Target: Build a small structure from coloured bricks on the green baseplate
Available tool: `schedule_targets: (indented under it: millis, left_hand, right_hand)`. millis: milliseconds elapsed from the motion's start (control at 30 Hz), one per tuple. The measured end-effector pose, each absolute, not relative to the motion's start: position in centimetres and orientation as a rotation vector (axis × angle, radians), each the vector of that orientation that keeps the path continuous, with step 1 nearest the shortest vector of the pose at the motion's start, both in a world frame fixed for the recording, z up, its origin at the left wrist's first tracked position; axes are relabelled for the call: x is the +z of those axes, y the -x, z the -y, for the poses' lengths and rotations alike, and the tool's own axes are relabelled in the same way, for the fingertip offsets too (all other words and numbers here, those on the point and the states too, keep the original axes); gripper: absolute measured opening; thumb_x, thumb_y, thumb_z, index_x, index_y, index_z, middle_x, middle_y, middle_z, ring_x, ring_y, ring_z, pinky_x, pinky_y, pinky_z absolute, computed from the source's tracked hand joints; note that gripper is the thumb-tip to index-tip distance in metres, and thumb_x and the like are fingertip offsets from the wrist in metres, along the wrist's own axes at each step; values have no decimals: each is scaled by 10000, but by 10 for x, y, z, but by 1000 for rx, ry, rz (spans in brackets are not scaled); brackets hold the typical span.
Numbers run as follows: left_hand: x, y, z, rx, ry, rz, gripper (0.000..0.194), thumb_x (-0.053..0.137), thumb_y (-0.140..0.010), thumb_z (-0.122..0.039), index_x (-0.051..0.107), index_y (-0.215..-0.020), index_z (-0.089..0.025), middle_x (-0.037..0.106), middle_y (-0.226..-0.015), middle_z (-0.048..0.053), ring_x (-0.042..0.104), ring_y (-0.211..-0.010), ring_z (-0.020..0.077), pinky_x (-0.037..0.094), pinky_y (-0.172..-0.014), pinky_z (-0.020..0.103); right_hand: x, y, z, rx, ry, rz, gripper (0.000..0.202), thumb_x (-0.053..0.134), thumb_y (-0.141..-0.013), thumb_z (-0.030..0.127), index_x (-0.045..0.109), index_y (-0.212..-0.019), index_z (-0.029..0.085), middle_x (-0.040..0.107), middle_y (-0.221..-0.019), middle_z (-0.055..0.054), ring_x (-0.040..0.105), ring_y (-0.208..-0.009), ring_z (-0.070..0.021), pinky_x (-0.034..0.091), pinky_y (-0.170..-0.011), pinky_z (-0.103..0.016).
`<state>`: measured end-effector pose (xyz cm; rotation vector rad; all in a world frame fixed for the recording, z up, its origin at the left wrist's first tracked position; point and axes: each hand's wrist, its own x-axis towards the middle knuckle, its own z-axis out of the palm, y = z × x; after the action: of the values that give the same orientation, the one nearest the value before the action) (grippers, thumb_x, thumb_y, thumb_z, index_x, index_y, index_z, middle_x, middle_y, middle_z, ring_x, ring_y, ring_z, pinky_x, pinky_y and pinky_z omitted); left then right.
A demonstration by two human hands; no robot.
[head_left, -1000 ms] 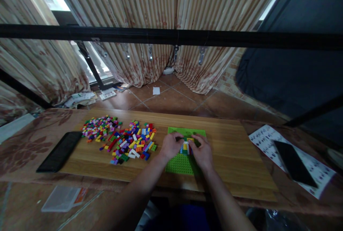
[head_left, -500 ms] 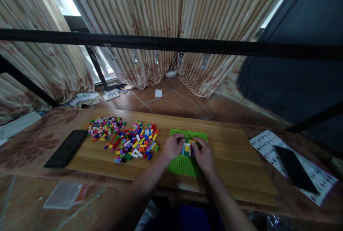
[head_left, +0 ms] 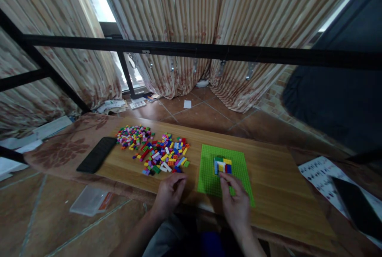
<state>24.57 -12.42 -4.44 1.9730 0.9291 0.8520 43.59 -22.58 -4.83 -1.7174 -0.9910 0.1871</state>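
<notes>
A bright green studded baseplate (head_left: 209, 185) lies on the wooden board. On it stands a small build of toy bricks (head_left: 222, 165) in green, yellow, white, light blue, red and dark blue. My right hand (head_left: 237, 201) is over the plate's near part, thumb and fingers drawn together, the tips at the build's near edge; anything between them is too small to see. Left of the plate, my left hand (head_left: 168, 195) hovers by the board's near edge. Its fingers are curled toward the thumb, and I cannot make out whether they hold something.
Loose bricks (head_left: 167, 153) lie in a pile left of the plate, with a heap of smaller pieces (head_left: 133, 135) behind. A black tray-like slab (head_left: 97, 154) rests at the left. A printed sheet (head_left: 316, 169) and a dark phone-like device (head_left: 356, 205) lie right.
Both hands have come back from the far side of the build toward me, the left one off the plate to the left. The build now shows openly. The camera view has shifted left.
</notes>
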Motion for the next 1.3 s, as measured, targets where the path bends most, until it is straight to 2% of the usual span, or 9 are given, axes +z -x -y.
schedule_targets:
  millis: [200, 500, 700, 900, 1000, 1167, 1300]
  left_hand:
    - [-52, -220, 117, 871, -2023, -942, 151, 508, -892, -208, 657, -921, -200, 695, -881, 43, 653, -827, 159, 507, -767, 268]
    - [-58, -213, 114, 850, -2039, -875, 144, 502, -888, -213, 641, -922, -194, 674, -873, 64, 635, -843, 170, 508, -773, 287]
    - [-53, -212, 114, 797, -2022, -844, 170, 461, -905, -218, 627, -937, -198, 661, -903, 64, 624, -869, 170, 506, -808, 298]
    - [-50, -214, 113, 787, -2027, -849, 169, 465, -905, -211, 631, -938, -206, 666, -926, 61, 630, -886, 171, 512, -817, 298]
    - [-51, -217, 113, 813, -2054, -875, 156, 487, -893, -210, 638, -933, -209, 674, -923, 55, 641, -874, 169, 520, -802, 290]
    - [-55, -225, 112, 855, -2156, -931, 144, 506, -866, -201, 644, -907, -210, 680, -873, 47, 652, -829, 173, 530, -752, 285]
    - [-58, -227, 110, 848, -2225, -942, 140, 504, -865, -205, 639, -898, -211, 681, -864, 45, 651, -826, 175, 528, -750, 287]
  right_hand:
    - [-54, -392, 215, 344, 1711, 1350, 255, 442, -906, 272, 654, -1043, 237, 674, -1030, -58, 613, -970, -188, 488, -872, -354]
    - [-56, -377, 156, 231, 1843, 1490, 283, 439, -856, 166, 610, -1080, 180, 636, -1044, -94, 580, -1002, -225, 463, -904, -382]
    - [-60, -372, 128, 207, 1885, 1522, 299, 444, -829, 146, 619, -1064, 200, 628, -989, -81, 586, -972, -231, 474, -852, -367]
    - [-50, -378, 160, 194, 1788, 1424, 301, 460, -871, 242, 620, -1125, 230, 651, -1011, -63, 598, -968, -203, 476, -862, -352]
    - [-45, -403, 189, 119, 1820, 1245, 279, 484, -883, 347, 657, -1064, 224, 663, -1014, -71, 606, -961, -201, 473, -863, -352]
    - [-51, -456, 213, -8, 2005, 961, 398, 514, -841, 490, 675, -1027, 177, 673, -934, -95, 613, -814, -213, 480, -756, -360]
    - [-57, -468, 201, -77, 2084, 939, 450, 510, -827, 529, 674, -1022, 158, 678, -911, -109, 603, -810, -224, 459, -751, -360]
